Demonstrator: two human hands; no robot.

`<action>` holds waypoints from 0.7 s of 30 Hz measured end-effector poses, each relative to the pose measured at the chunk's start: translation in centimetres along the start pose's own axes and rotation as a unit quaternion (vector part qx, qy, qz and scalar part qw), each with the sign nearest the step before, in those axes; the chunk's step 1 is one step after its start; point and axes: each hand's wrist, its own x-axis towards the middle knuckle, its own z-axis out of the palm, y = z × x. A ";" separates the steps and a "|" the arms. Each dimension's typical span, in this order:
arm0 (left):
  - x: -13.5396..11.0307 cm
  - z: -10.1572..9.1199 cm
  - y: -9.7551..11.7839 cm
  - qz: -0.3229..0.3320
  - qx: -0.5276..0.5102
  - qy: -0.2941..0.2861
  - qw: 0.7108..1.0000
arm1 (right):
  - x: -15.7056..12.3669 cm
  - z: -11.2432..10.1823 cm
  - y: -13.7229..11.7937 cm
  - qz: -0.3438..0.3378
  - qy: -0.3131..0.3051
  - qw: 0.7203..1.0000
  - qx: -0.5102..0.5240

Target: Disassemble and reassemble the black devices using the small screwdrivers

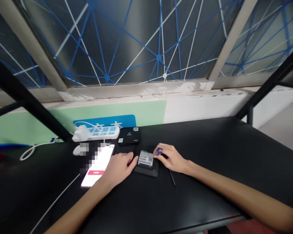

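Observation:
A small black box with a white printed label [146,158] sits on a wider black base [147,172] in the middle of the table. My left hand [120,165] rests beside its left side, fingers loosely bent, over the lower right edge of a lit phone [99,165]; nothing shows in its grasp. At the box's right edge, my right hand [171,158] has its thumb and fingers closed around a small shiny purple thing [158,151]. Below that hand, a thin black rod [172,178] points toward me. Whether it joins the purple thing is hidden.
Behind the phone lie a white power strip [104,132] with a plugged-in charger [82,133] and a flat black box [129,135]. A white mouse-like object [80,149] is partly blurred. A white cable [56,200] crosses the left side of the black table [210,139].

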 end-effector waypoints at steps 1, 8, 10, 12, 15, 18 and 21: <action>0.0 0.0 0.1 0.007 -0.003 -0.002 1.000 | 0.0 0.0 0.0 0.004 0.004 1.000 0.001; -0.1 0.0 0.2 0.033 -0.017 -0.012 0.999 | 0.1 0.2 0.4 0.061 0.036 0.997 0.014; -0.2 0.0 0.2 0.039 -0.020 -0.014 0.999 | 0.1 0.2 0.4 0.067 0.038 0.997 0.017; -0.2 -0.1 0.1 0.044 -0.022 -0.014 0.999 | 0.2 0.2 0.2 0.069 0.037 0.997 0.021; -0.2 -0.1 0.2 0.050 -0.025 -0.016 0.998 | 0.2 0.1 0.0 0.065 0.042 0.997 0.029; -0.2 -0.1 0.2 0.055 -0.028 -0.019 0.998 | 0.3 0.2 -0.1 0.058 0.053 0.996 0.040; -0.2 -0.1 0.2 0.058 -0.031 -0.022 0.998 | 0.3 0.3 0.0 0.059 0.064 0.995 0.049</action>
